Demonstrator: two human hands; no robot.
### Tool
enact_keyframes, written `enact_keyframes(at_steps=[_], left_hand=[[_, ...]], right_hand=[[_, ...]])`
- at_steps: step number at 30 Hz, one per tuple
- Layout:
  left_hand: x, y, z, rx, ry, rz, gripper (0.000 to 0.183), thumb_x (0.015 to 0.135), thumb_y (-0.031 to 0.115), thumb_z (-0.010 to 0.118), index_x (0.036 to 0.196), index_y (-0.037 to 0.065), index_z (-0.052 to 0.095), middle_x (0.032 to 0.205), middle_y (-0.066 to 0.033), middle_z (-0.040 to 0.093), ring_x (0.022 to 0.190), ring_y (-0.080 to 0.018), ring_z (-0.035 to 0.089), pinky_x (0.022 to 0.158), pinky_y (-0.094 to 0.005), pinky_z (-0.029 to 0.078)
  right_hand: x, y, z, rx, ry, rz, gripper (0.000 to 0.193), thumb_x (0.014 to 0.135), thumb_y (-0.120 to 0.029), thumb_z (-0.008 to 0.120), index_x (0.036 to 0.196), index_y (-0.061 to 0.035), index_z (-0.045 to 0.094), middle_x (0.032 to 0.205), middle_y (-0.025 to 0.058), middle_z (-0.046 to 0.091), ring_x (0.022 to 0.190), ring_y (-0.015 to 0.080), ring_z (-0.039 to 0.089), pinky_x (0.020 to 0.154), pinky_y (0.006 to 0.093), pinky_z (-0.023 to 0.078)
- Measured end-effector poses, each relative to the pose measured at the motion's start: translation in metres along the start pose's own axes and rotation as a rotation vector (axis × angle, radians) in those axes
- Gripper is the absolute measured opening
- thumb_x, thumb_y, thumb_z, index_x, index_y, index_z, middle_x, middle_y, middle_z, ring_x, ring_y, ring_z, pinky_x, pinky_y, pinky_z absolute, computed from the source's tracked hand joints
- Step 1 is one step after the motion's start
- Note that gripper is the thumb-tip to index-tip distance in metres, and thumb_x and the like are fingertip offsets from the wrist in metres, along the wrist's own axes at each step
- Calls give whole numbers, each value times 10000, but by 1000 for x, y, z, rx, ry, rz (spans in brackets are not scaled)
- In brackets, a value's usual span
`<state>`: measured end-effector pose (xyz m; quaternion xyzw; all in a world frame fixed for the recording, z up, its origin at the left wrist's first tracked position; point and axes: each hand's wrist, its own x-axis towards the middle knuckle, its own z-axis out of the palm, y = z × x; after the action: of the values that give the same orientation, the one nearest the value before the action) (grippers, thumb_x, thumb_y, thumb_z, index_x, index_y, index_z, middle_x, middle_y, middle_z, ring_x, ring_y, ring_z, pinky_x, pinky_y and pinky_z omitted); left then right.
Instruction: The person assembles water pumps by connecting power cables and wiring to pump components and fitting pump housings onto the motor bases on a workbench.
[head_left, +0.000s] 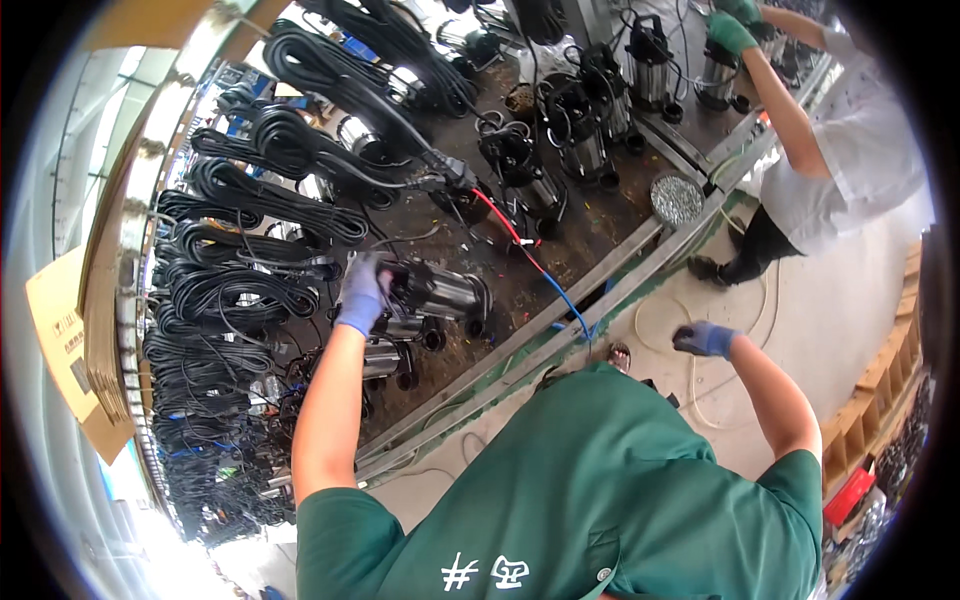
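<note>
My left hand [362, 290], in a blue-grey glove, grips the black top end of a steel cylindrical pump [445, 293] that lies on its side on the dark workbench [520, 285]. More steel pumps [385, 358] lie just below it, toward me. My right hand [705, 340], also gloved, is curled into a fist beyond the bench edge, above the floor, with nothing visible in it. A red and blue hose [540, 268] runs from a black pump across the bench toward its metal edge [560, 345], between my two hands.
Coiled black cables [270, 215] with pumps fill the bench's left side. Upright pumps [590, 140] stand at the far end, where a co-worker's green-gloved hand [730, 32] rests on one. A round metal strainer [677, 198] lies near the edge. A white hose [690, 390] lies on the floor; cardboard [60, 330] stands at the left.
</note>
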<state>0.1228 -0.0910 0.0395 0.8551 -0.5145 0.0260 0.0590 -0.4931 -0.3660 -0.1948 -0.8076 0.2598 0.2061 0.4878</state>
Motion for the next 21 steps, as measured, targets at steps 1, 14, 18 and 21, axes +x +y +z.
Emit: enact_keyframes(at_steps=[1,14,18,21], left_hand=[[-10,18,-6,-14,6,96,341,808,96,706,1145,145,719,1116,-164,662,1043,-405,620,909,-473,520],[-43,56,-8,148,207,-279,505,853,130,657,1354,104,606,1209,-159,603,1111,-382,587,925,-474,501],[-62,40,13,-23,367,-234,589,822,56,630,1404,44,542,1356,-222,536,1176,-430,550,1044,-478,447],[-68,39,8,-200,398,-116,572,828,1,580,1396,66,578,1370,-209,554,1202,-433,544,1079,-474,432]], right_hand=[[17,-39,-25,21,33,-42,322,942,-362,663,1106,-89,713,1061,169,737,955,314,692,860,417,540],[120,-406,-142,336,714,-800,536,891,-141,733,1382,-21,552,1228,148,670,1103,247,661,977,350,516],[120,-437,-146,898,322,-556,542,944,-151,737,1429,-23,531,1209,58,688,1038,120,650,860,266,545],[113,-424,-147,1054,168,-446,343,972,-206,718,1261,-38,640,1040,14,691,872,110,654,790,281,548]])
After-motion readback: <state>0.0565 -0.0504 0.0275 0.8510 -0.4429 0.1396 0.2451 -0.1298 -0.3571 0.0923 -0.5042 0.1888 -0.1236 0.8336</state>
